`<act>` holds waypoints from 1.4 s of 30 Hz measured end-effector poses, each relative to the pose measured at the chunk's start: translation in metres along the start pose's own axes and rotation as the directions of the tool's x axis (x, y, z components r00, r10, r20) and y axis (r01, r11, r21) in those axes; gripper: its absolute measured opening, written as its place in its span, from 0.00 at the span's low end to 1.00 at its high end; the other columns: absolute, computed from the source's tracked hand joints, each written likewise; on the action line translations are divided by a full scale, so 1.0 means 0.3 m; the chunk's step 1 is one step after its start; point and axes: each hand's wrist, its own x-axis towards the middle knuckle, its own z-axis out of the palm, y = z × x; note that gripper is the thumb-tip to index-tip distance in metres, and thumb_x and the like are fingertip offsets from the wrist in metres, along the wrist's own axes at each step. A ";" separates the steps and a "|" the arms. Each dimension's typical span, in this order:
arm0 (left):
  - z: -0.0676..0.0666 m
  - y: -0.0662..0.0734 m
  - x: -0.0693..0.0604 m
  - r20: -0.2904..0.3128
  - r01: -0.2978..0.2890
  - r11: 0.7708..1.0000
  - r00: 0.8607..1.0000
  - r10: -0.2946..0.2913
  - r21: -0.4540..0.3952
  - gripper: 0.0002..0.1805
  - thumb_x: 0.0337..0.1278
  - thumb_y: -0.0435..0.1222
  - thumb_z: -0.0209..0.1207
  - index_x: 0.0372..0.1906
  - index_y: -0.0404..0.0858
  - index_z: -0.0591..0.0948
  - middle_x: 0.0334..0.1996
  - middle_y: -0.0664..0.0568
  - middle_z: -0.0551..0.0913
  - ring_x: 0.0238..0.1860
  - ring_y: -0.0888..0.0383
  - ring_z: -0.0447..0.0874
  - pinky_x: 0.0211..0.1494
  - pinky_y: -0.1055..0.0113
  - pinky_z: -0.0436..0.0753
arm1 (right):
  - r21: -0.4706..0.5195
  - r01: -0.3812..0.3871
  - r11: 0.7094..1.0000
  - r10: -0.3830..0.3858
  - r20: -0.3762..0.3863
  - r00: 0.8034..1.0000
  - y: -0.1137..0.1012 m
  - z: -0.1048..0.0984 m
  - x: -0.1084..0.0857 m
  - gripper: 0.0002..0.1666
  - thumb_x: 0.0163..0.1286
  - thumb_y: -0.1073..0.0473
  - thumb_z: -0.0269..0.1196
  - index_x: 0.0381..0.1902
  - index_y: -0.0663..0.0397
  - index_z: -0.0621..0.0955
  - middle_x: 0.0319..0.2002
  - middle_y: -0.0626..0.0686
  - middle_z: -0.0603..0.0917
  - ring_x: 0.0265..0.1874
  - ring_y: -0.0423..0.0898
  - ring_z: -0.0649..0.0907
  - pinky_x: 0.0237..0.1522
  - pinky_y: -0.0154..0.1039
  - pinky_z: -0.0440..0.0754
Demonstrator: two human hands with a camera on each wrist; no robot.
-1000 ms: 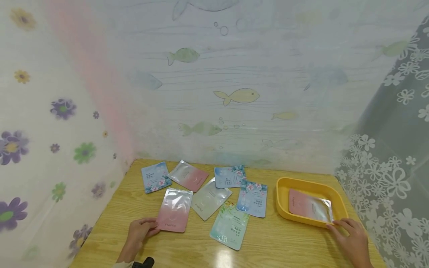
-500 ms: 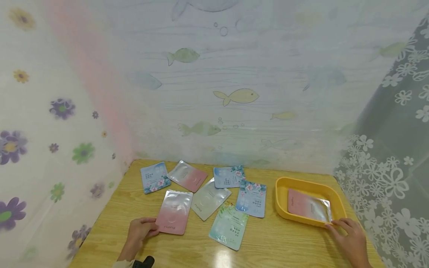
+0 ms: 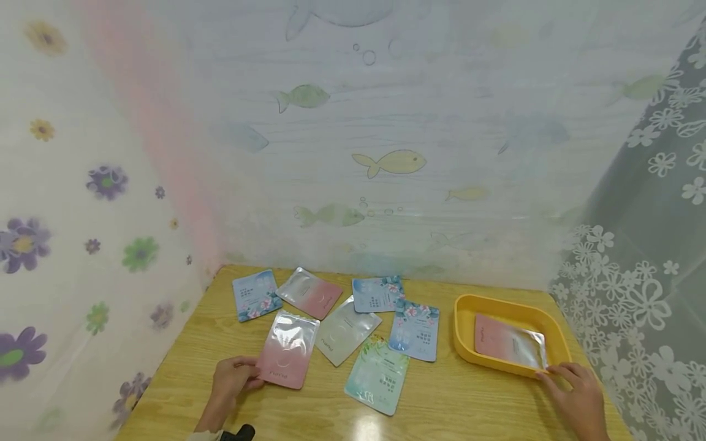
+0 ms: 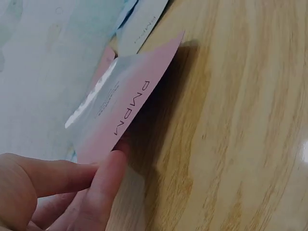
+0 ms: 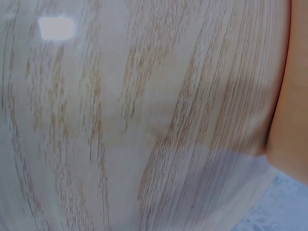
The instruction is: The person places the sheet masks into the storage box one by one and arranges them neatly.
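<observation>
Between thumb and fingers, my left hand [image 3: 231, 381] pinches the near left corner of a pink-and-silver face mask sachet [image 3: 288, 350]. In the left wrist view this sachet [image 4: 122, 98] is tilted, its near edge raised off the wood over a shadow. My right hand [image 3: 576, 395] grips the near right rim of a yellow plastic basket [image 3: 466, 355], thumb outside. Another pink-and-silver sachet [image 3: 508, 340] lies inside the basket. The right wrist view shows mostly tabletop and a strip of skin [image 5: 293, 110]; the fingers are out of sight there.
Several more sachets lie on the wooden table [image 3: 436, 404]: a blue one [image 3: 256, 295] far left, a pink one [image 3: 311, 293], a pale one [image 3: 347, 331], blue ones [image 3: 377, 294] at the back and centre, a green one [image 3: 377, 376] in front. Patterned curtains [image 3: 386, 245] border the table.
The pinched pink sachet has shifted slightly toward me and tilted a little in my left hand. My right hand and the basket stay in place.
</observation>
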 end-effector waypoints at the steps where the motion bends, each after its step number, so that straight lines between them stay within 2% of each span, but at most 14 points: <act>1: 0.001 0.002 -0.002 -0.005 -0.007 1.000 1.000 0.007 -0.014 0.15 0.49 0.19 0.57 0.45 0.17 0.77 0.28 0.42 0.82 0.24 0.54 0.84 0.32 0.61 0.87 | -0.001 0.000 1.000 0.000 -0.001 1.000 -0.002 -0.001 -0.001 0.18 0.24 0.68 0.78 0.19 0.61 0.83 0.24 0.56 0.78 0.28 0.43 0.71 0.32 0.37 0.68; 6: 0.005 0.015 -0.008 0.004 -0.021 0.995 1.000 0.021 -0.098 0.15 0.50 0.19 0.58 0.45 0.17 0.77 0.31 0.40 0.83 0.26 0.52 0.85 0.34 0.60 0.87 | 0.004 0.000 1.000 0.000 0.008 1.000 -0.006 -0.006 -0.001 0.18 0.23 0.72 0.76 0.19 0.62 0.83 0.23 0.56 0.77 0.28 0.41 0.70 0.32 0.37 0.68; 13: 0.019 0.040 -0.009 0.025 0.014 0.987 1.000 -0.010 -0.162 0.17 0.52 0.22 0.59 0.49 0.20 0.77 0.32 0.42 0.84 0.29 0.52 0.85 0.38 0.59 0.86 | 0.006 -0.006 1.000 0.006 0.012 1.000 -0.004 -0.004 0.003 0.18 0.22 0.73 0.75 0.19 0.62 0.83 0.24 0.56 0.77 0.29 0.36 0.69 0.32 0.39 0.68; 21: 0.058 0.087 -0.016 0.087 0.002 0.966 0.996 0.021 -0.259 0.18 0.52 0.21 0.59 0.50 0.19 0.76 0.34 0.41 0.84 0.31 0.51 0.86 0.40 0.61 0.86 | 0.000 -0.004 1.000 0.004 0.009 1.000 -0.003 -0.004 0.003 0.18 0.23 0.73 0.75 0.20 0.63 0.83 0.24 0.56 0.77 0.30 0.38 0.69 0.33 0.39 0.68; 27: 0.101 0.118 -0.027 0.126 -0.008 0.962 0.991 0.044 -0.273 0.18 0.53 0.21 0.58 0.52 0.19 0.75 0.35 0.41 0.83 0.32 0.51 0.86 0.41 0.62 0.86 | -0.004 -0.017 1.000 0.017 0.012 1.000 -0.009 -0.005 -0.001 0.18 0.23 0.72 0.76 0.19 0.61 0.83 0.24 0.55 0.77 0.29 0.41 0.69 0.32 0.38 0.67; 32: 0.137 0.126 -0.022 0.161 0.001 0.956 0.986 0.048 -0.292 0.18 0.53 0.20 0.58 0.51 0.19 0.76 0.36 0.41 0.83 0.32 0.51 0.85 0.41 0.61 0.86 | -0.007 -0.025 1.000 0.025 0.013 1.000 -0.013 -0.006 -0.001 0.18 0.23 0.72 0.76 0.19 0.61 0.83 0.24 0.55 0.77 0.28 0.42 0.70 0.31 0.37 0.67; 38: 0.182 0.140 -0.024 0.185 -0.019 0.963 0.980 0.071 -0.270 0.16 0.52 0.20 0.59 0.48 0.19 0.78 0.35 0.40 0.83 0.32 0.50 0.85 0.41 0.58 0.86 | -0.020 -0.041 0.999 0.042 0.019 0.999 -0.013 -0.006 -0.002 0.18 0.23 0.71 0.77 0.19 0.60 0.83 0.25 0.55 0.77 0.28 0.47 0.70 0.32 0.38 0.67; 42: 0.203 0.149 -0.026 0.242 -0.029 0.962 0.966 0.097 -0.270 0.17 0.52 0.20 0.58 0.49 0.19 0.77 0.36 0.40 0.83 0.33 0.50 0.85 0.43 0.58 0.85 | -0.023 -0.045 0.999 0.046 0.025 0.999 -0.012 -0.006 -0.001 0.18 0.24 0.71 0.77 0.19 0.59 0.83 0.25 0.54 0.77 0.28 0.49 0.71 0.32 0.38 0.67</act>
